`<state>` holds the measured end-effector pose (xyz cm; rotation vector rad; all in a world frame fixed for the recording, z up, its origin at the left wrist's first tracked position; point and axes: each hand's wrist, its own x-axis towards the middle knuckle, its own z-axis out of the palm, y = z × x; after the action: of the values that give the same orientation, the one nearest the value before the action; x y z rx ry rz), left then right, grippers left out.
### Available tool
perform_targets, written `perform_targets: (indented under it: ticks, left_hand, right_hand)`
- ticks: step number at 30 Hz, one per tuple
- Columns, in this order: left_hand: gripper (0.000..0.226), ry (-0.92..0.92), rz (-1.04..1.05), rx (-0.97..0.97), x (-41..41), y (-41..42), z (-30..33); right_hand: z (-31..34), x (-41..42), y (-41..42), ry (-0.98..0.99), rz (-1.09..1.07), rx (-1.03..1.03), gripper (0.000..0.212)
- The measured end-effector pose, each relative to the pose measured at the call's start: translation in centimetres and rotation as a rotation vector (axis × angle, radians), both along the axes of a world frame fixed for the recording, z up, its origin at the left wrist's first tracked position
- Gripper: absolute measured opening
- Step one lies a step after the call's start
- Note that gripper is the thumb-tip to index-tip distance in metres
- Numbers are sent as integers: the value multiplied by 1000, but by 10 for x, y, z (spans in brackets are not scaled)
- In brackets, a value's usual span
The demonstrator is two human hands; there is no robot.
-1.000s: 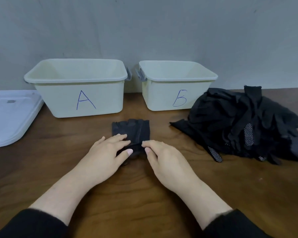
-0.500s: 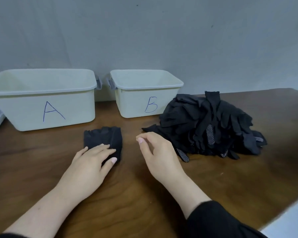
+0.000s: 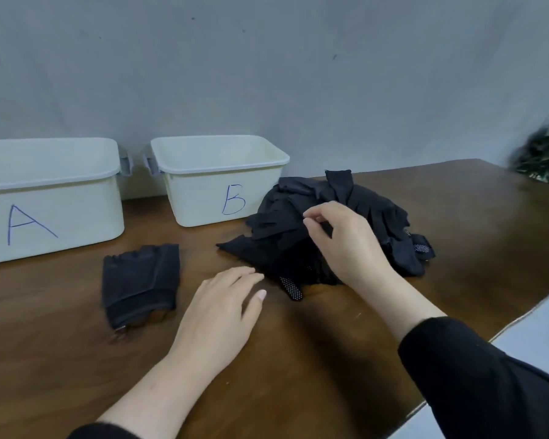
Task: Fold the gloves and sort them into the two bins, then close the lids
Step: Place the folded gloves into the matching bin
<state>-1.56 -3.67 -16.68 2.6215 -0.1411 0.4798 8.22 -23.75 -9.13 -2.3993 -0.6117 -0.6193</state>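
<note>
A folded black glove [image 3: 140,280] lies flat on the wooden table [image 3: 298,359] in front of bin A [image 3: 51,198]. Bin B [image 3: 222,182] stands to its right; both white bins are without lids. A heap of black gloves [image 3: 362,223] lies to the right of bin B, one dotted fingertip [image 3: 292,288] sticking out at the front. My left hand [image 3: 222,308] rests flat on the table between the folded glove and the heap, touching neither. My right hand [image 3: 343,242] is over the heap, fingers loosely curled, thumb and forefinger close together at the fabric; no glove is lifted.
The table's right edge [image 3: 488,337] runs diagonally close to my right sleeve. A green plant [image 3: 545,153] sits beyond the far right corner. A grey wall stands right behind the bins. Inside of both bins is not visible from here.
Both hands have left the folded glove. My right hand moved right onto the heap, my left hand slid right onto bare table. The view turned right, and the lid at the left is out of frame.
</note>
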Motion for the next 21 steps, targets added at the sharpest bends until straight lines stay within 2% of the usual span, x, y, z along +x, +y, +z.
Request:
perform_targets:
  ticks: [3,8,12,14,17,21]
  left_hand:
    - [38,-17,19,-33,8,-5,1]
    - [35,-21,45,-60,16,-4,1]
    - [36,-28,47,-82,20,2,-2]
    - [36,-30,54,-103,21,5,-2]
    - [37,-28,63,-118,22,8,-1]
    - [37,-18,76,-125,23,9,-1]
  right_hand:
    - [6,29,-16,-3,-97,-66,24]
    - [25,79,-26,180,-303,-164,45]
    - [28,107,-21,288,-413,-202,33]
    - [28,114,-18,286,-448,-208,18]
    - [31,116,-15,285,-471,-108,19]
    - [51,108,-18,148,-307,262,20]
